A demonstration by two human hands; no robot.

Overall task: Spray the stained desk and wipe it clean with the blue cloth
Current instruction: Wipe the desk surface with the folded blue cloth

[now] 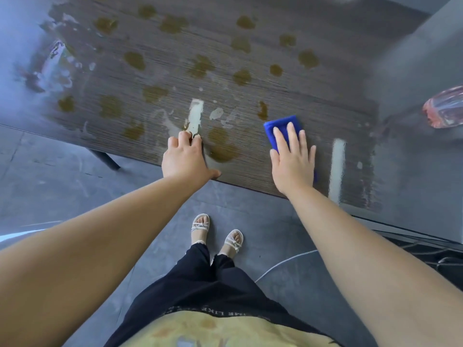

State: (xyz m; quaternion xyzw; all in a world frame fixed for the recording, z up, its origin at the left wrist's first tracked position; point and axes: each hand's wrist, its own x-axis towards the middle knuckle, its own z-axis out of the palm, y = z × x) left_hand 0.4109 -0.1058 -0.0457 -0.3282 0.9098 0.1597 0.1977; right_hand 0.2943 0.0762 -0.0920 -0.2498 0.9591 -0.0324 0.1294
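The dark wood-grain desk point(250, 96) carries several brown stains, with a large one point(223, 149) near its front edge. A folded blue cloth point(278, 128) lies on the desk at front right. My right hand point(293, 161) presses flat on it with straight fingers. At the front edge, left of the cloth, my left hand point(185, 159) rests on the desk with its fingers bent and its thumb along the edge. A pink translucent bottle point(446, 108) lies blurred at the far right.
Wet glare patches and pale streaks mark the desk top. A desk leg point(105, 159) stands at the left over the grey tiled floor. A cable point(283, 264) and a dark grate point(431, 256) lie on the floor at right. My sandalled feet stand below the edge.
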